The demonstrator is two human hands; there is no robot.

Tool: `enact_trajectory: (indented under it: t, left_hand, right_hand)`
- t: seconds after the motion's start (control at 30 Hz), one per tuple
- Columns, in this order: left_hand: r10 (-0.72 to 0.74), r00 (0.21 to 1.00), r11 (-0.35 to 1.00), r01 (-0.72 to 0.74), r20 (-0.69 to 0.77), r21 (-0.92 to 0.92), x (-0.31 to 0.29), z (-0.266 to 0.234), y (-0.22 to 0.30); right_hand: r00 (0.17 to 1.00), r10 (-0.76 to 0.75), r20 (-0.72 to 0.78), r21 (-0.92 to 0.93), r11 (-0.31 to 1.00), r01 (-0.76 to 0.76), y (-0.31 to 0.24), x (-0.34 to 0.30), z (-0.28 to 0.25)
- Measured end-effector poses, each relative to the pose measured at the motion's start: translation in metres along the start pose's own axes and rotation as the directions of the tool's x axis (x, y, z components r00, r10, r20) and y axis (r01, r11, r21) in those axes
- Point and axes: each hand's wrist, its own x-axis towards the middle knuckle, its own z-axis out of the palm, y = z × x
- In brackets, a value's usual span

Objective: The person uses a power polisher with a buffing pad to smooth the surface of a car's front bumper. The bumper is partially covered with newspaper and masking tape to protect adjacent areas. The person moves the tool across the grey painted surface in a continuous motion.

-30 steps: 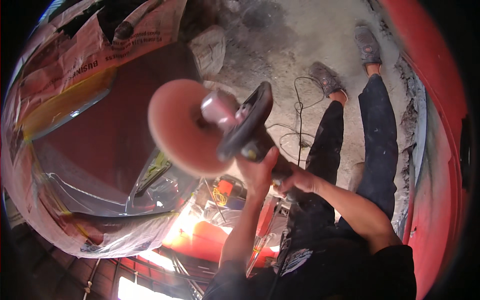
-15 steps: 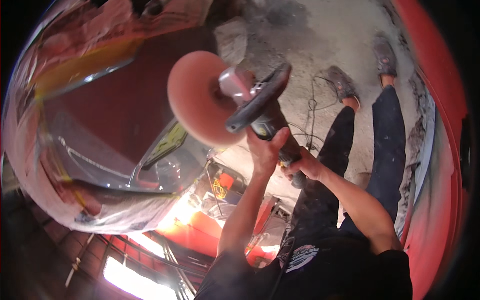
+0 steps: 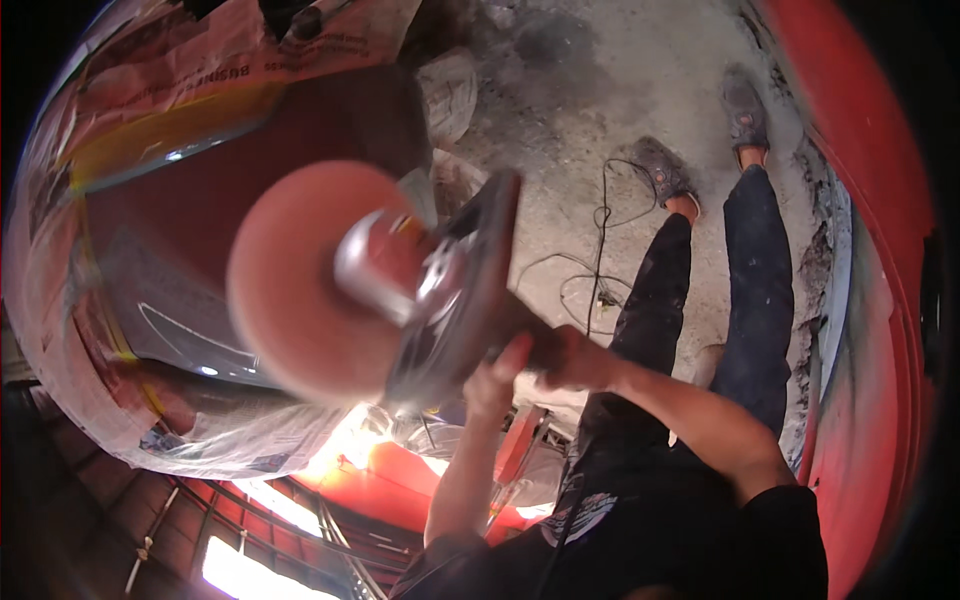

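Observation:
My left hand (image 3: 492,385) and my right hand (image 3: 580,358) both grip a dark power polisher (image 3: 460,300) with a large loop handle. The left wraps its body close behind that handle, and the right holds the rear end. A wide round pinkish pad (image 3: 300,285) sits on the polisher's front, smeared by motion. Behind the pad lies a glossy dark car panel (image 3: 200,240), part of it hidden by pad and tool. Whether the pad touches the panel, I cannot tell.
Newspaper (image 3: 215,85), yellow tape (image 3: 120,185) and plastic sheeting (image 3: 60,350) surround the panel. A black cord (image 3: 600,235) loops over the rough concrete floor (image 3: 560,150) beside my shoes. Along the right side runs a red painted body (image 3: 860,180). Bright lights glare at the lower left.
The polisher has swung left and lower in view, looking larger, and its pad now covers more of the panel. Both hands moved with it, still gripping.

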Motion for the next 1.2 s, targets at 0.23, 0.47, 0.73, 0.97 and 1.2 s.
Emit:
enact_trajectory:
  t: [0.23, 0.47, 0.73, 0.97, 1.2]
  left_hand:
    - [0.059, 0.996, 0.997, -0.055, -0.066, 0.061, 0.054, 0.042, -0.042]
    - [-0.023, 0.998, 0.998, 0.02, 0.057, 0.051, -0.039, -0.058, -0.052]
    - [0.101, 0.994, 0.992, -0.098, -0.037, 0.083, -0.012, -0.006, -0.013]
    - [0.054, 0.997, 0.998, -0.056, -0.062, -0.028, 0.052, 0.057, -0.039]
    - [0.183, 0.981, 0.948, -0.16, -0.061, 0.275, -0.001, 0.014, -0.024]
  right_hand:
    - [0.991, 0.103, -0.08, 0.336, 0.939, -0.07, 0.015, 0.005, -0.032]
    - [0.993, -0.085, 0.087, -0.006, 0.996, 0.086, -0.004, -0.008, 0.037]
    - [0.989, 0.131, 0.073, 0.028, 0.991, -0.134, 0.011, 0.0, -0.003]
    - [0.988, 0.148, 0.032, 0.382, 0.912, -0.149, 0.027, 0.004, -0.056]
    - [0.99, 0.139, 0.037, 0.178, 0.974, -0.144, 0.01, -0.003, -0.013]
